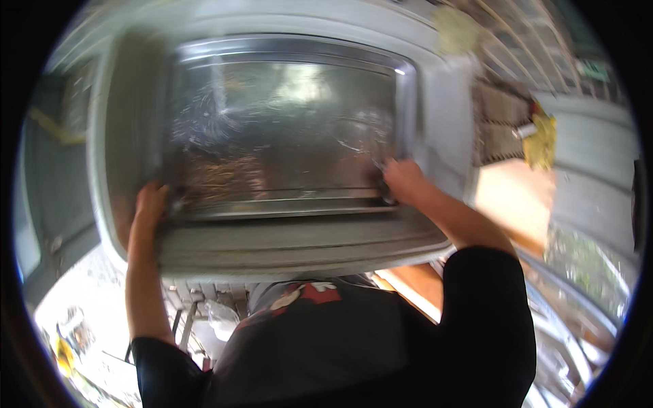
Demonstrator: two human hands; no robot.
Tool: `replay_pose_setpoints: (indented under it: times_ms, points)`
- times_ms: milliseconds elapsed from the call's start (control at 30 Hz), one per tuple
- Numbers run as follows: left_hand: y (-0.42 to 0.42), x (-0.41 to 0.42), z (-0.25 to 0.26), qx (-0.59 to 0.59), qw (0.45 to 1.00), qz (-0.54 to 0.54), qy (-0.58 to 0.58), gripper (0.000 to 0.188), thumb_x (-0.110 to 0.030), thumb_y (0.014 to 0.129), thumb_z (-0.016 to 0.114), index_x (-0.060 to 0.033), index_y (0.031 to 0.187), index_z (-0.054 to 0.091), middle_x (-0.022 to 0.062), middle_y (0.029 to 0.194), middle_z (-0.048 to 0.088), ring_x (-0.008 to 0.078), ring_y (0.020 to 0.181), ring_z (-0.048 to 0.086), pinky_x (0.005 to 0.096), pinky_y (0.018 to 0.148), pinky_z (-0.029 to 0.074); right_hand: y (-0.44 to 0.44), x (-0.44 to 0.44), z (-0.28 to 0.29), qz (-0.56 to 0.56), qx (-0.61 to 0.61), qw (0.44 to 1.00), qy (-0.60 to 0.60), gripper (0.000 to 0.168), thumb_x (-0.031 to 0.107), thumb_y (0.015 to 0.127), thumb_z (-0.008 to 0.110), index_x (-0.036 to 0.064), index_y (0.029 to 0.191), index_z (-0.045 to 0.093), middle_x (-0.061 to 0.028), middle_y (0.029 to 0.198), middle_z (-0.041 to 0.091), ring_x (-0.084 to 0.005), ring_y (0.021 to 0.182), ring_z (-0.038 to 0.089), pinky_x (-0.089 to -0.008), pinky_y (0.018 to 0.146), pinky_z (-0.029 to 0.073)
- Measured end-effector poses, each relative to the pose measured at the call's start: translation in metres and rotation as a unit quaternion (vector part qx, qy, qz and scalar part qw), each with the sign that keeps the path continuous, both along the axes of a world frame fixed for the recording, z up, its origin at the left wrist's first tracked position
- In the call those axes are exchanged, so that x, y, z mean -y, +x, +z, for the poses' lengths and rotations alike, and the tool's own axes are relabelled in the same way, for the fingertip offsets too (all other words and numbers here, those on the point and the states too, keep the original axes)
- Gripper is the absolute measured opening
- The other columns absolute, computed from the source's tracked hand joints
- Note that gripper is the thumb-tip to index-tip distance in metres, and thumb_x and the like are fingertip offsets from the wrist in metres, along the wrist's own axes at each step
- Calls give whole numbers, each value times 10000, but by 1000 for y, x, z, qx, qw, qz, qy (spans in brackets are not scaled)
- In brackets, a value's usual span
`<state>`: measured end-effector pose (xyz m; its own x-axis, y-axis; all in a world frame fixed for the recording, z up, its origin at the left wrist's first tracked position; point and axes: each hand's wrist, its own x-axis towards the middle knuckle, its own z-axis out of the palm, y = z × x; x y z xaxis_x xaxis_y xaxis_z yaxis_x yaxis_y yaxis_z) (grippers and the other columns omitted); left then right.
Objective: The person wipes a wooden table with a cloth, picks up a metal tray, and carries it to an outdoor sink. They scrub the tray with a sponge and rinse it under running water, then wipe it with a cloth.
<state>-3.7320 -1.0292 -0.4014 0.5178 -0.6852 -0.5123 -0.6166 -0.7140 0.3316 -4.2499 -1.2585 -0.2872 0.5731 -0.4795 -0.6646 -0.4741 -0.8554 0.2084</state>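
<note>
A shiny rectangular metal tray (306, 208) lies inside a large pale basin (301, 255) in front of me. My left hand (151, 200) is at the tray's left side near its lower corner; blur hides whether its fingers grip the edge. My right hand (404, 179) is closed on the tray's right side, near the lower right corner. Scratches and bright reflections cover the tray's flat metal surface. Its near rim stands a little away from the basin's near wall.
A yellow cloth or bag (541, 140) hangs at the right, beside grey panels (586, 148). A tan board (515, 201) is right of the basin. Below the basin's near edge, a clear plastic bag (222, 319) shows left of my shirt.
</note>
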Motion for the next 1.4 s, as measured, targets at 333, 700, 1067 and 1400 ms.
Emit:
replay_pose_setpoints:
  times_ms: [333,700,1067,1400]
  points:
    - [9,3,-3,39,965,-252,-57,328,-267,794,567,19,955,587,137,883,600,315,859,596,390,757,510,144,-73,-34,-260,103,946,163,244,214,720,553,11,828,633,-225,829,612,-372,773,598,-441,674,462]
    - [-18,22,31,83,996,-9,-43,160,-95,786,511,-72,905,616,180,995,594,336,924,597,404,785,492,380,-127,-106,45,443,891,86,165,144,716,557,67,858,590,-163,894,565,-325,797,601,-426,668,494]
    - [-26,38,32,86,990,72,-80,292,-83,734,570,-20,1000,468,202,996,565,359,923,577,423,797,474,438,50,-97,-253,482,822,-166,315,181,782,506,150,1094,530,-114,1069,533,-310,948,505,-434,780,432]
    - [-13,37,28,24,984,111,-140,180,-169,712,660,-57,810,558,160,883,603,352,872,575,436,737,462,386,-112,-123,-1,604,795,53,424,64,716,523,56,1140,531,-130,952,510,-311,884,483,-419,735,406]
